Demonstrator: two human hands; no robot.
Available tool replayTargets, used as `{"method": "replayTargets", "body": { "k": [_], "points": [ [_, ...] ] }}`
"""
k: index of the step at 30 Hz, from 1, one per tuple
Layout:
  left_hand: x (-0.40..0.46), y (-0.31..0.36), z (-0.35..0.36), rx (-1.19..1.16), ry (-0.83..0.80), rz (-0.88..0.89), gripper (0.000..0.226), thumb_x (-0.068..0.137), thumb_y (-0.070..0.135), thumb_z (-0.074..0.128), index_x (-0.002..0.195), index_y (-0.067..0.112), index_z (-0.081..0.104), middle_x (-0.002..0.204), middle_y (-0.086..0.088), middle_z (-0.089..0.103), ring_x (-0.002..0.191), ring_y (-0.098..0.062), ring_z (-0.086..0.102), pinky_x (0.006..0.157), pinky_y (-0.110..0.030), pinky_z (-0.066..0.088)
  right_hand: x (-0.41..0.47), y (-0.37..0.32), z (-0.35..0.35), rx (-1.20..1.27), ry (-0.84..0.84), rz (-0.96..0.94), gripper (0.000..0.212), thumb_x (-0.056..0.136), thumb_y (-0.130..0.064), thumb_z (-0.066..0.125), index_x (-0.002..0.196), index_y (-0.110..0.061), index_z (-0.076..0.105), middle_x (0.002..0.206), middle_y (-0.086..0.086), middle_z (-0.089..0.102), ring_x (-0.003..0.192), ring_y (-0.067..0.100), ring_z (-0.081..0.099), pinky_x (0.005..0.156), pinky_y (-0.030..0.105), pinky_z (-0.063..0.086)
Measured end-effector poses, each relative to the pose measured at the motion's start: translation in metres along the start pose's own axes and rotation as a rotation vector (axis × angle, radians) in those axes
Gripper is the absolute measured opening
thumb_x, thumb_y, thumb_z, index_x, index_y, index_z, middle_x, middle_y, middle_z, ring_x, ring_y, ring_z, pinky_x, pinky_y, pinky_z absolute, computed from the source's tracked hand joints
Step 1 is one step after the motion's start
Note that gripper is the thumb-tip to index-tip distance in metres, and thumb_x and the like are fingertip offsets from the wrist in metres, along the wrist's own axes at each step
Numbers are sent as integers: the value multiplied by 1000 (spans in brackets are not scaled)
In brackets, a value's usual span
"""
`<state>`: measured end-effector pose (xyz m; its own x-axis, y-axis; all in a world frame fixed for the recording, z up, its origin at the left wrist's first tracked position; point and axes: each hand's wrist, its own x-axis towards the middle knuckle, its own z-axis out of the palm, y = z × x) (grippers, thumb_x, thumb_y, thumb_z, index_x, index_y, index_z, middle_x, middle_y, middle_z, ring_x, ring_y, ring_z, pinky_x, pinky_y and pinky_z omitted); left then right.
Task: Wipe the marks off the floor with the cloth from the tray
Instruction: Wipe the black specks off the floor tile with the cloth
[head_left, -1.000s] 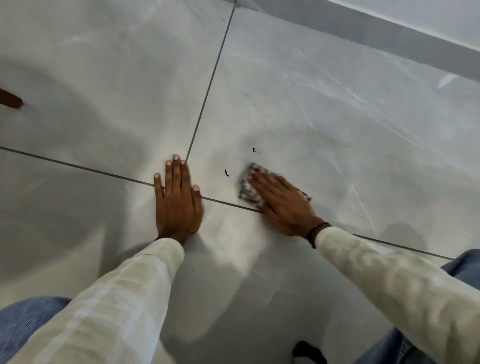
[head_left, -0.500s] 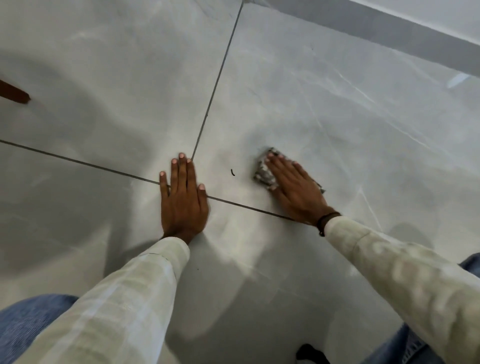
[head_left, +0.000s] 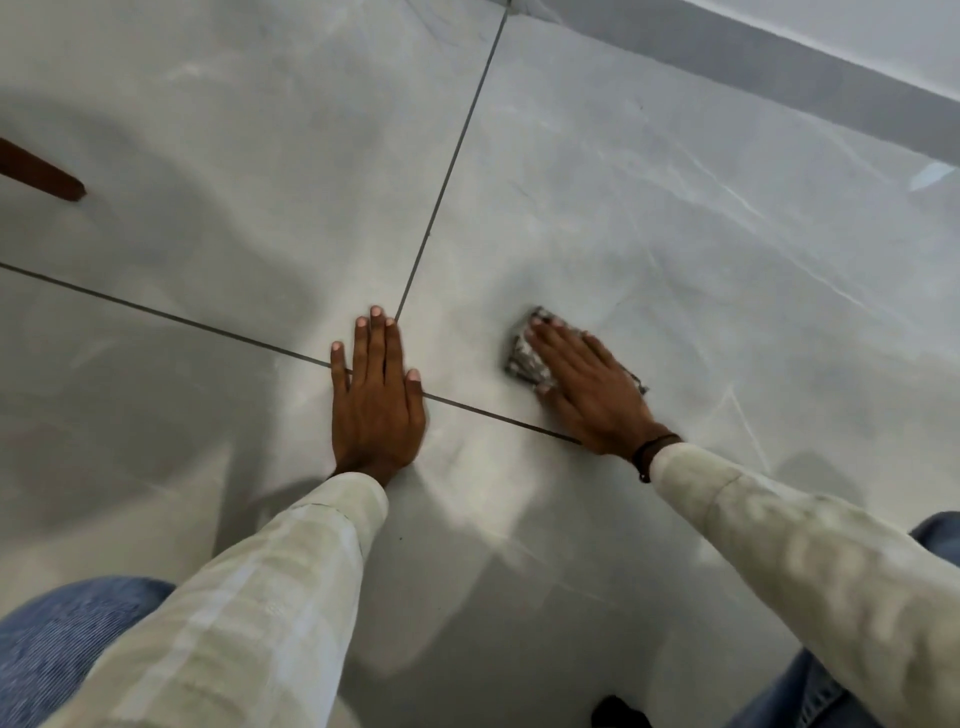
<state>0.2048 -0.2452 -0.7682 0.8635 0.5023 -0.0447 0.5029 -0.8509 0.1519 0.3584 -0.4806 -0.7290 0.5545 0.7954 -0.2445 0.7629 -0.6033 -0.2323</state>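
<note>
two hands lie flat, fingers straight: left hand (head_left: 376, 405) on the grey tiled floor (head_left: 675, 234), right hand (head_left: 592, 395) pressing one crumpled grey patterned cloth (head_left: 522, 358) right of centre. four tiles (head_left: 234, 130) meet; grey skirting (head_left: 779, 67) upper right.

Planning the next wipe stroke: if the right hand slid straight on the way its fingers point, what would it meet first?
Probably nothing solid: the right hand, pressing the cloth, points up-left across bare floor, where it would first cross the grout line. The way looks free.
</note>
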Motion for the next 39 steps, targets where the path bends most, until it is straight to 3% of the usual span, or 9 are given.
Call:
{"method": "replayTargets", "body": {
  "k": [4,10,14,17,25,30,34,36,39],
  "points": [
    [1,2,1,-3,-4,0,70,105,31,31,168,4,15,179,-13,10,167,-29,12,134,-57,13,57,-23,-10,67,66,243,64,112,-36,37,169,-19,15,180,2,10,167,20,7,136,45,10],
    [2,0,3,-6,14,0,70,104,30,32,168,5,17,179,-14,12,167,-29,12,134,-57,12,23,-45,7,-17,-12,-125,63,110,-39,34,169,-20,20,179,-1,17,167,18,12,137,42,11],
    [0,0,3,0,10,-2,70,105,31,31,168,5,16,179,-13,11,168,-28,12,134,-57,13,33,-14,-6,8,23,22,63,111,-38,38,169,-23,19,179,-2,14,166,17,12,135,45,17],
    [3,-2,0,9,28,-7,70,104,31,31,168,5,16,179,-13,11,168,-28,12,134,-57,13,84,-34,-18,40,66,95,63,111,-36,38,169,-19,18,179,2,14,167,20,11,134,46,16],
    [2,-1,5,4,14,11,70,104,30,32,168,6,15,179,-13,11,167,-29,12,134,-57,13,51,-24,0,-76,24,-307,62,109,-36,38,168,-19,24,177,2,24,165,18,19,136,43,17],
    [2,-4,6,4,19,11,70,105,31,31,168,6,16,179,-13,11,167,-29,12,134,-57,13,25,22,-5,77,169,289,60,111,-34,42,167,-21,26,178,1,21,166,18,17,134,48,20],
    [1,-1,5,10,14,1,70,105,31,30,168,6,13,180,-13,10,168,-28,11,134,-56,12,-5,-2,11,166,239,641,65,110,-30,41,169,-17,18,180,4,12,167,20,10,135,47,15],
    [0,0,5,20,14,0,70,105,31,30,168,6,13,180,-13,10,168,-28,11,134,-57,13,-5,-31,18,182,219,665,67,109,-30,41,169,-14,15,179,8,9,167,23,9,136,48,13],
    [1,0,5,23,13,2,71,104,31,31,168,5,13,179,-13,10,167,-29,12,134,-57,13,15,-51,18,179,178,446,67,109,-32,43,168,-14,19,179,7,14,167,23,11,136,46,13]
  ]
}}
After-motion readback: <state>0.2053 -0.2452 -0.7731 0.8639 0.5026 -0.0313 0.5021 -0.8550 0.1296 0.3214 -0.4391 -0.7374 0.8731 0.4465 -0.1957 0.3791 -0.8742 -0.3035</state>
